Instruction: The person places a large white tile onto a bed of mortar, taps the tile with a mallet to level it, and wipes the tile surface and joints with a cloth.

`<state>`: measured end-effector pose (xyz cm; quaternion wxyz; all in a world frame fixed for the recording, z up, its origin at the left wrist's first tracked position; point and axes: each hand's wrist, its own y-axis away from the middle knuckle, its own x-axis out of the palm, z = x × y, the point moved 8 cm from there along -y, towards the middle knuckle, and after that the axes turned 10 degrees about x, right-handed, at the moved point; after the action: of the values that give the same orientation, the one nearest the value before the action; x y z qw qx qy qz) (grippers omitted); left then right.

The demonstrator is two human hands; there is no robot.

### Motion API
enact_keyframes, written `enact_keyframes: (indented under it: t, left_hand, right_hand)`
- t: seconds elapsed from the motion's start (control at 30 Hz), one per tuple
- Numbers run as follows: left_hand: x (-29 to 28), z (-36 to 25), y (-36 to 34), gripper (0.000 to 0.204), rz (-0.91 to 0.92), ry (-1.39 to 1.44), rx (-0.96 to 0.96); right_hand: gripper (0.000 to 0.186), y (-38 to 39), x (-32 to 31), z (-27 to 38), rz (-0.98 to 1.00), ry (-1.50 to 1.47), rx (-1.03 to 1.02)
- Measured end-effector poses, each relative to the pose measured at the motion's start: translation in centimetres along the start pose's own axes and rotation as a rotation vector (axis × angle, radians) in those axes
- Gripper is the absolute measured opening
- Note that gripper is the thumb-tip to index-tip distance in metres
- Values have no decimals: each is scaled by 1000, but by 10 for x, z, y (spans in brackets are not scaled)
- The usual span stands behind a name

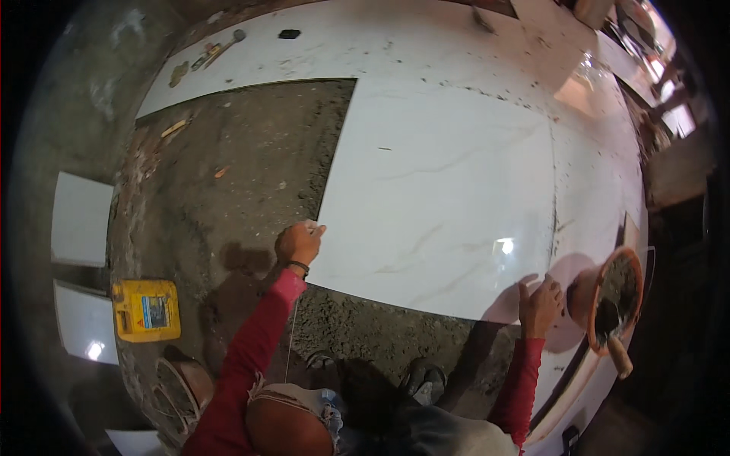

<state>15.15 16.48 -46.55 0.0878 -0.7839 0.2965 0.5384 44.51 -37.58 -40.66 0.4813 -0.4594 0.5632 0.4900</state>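
Observation:
A large white marble-veined tile (pixel 433 190) lies over the mortar bed, beside bare grey screed (pixel 228 167) on the left. My left hand (pixel 303 245) grips the tile's left edge near its front corner, thumb on the top face. My right hand (pixel 541 308) rests near the tile's right front corner by the seam, fingers apart and slightly bent. Just right of it stands an orange-rimmed bucket (pixel 632 283) of grey mortar, with a wooden-handled tool (pixel 617 357) in it. A thin string (pixel 289 342) runs down below my left hand.
A yellow jerrycan (pixel 152 310) and a second bucket (pixel 182 387) sit at the left, beside loose white tiles (pixel 80 220). Laid tiles (pixel 395 38) form the far strip, with tools (pixel 217 55) on it. My feet (pixel 422 380) are on the floor below. Clutter (pixel 669 106) lines the right.

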Motion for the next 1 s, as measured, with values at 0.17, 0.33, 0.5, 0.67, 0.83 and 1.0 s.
enact_keyframes:
  t: [0.17, 0.33, 0.5, 0.67, 0.83, 1.0]
  left_hand:
    - [-16, -21, 5, 32, 27, 73, 12]
    - [-10, -12, 5, 27, -61, 174, 139]
    - [-6, -15, 10, 27, -31, 192, 98]
    - [-25, -39, 21, 29, 95, -17, -27]
    - [-74, -68, 0, 31, -89, 198, 262]
    - [-44, -92, -73, 12, 73, 327, 176]
  right_hand:
    - [75, -37, -38, 207, -214, -379, -589]
    - [79, -95, -66, 349, -451, -484, -721]
    - [88, -120, 1, 319, -173, -231, -451]
    - [91, -118, 6, 291, -226, -321, -486]
    - [91, -122, -8, 297, -126, -297, -407]
    - [89, -125, -10, 296, -158, -263, -422]
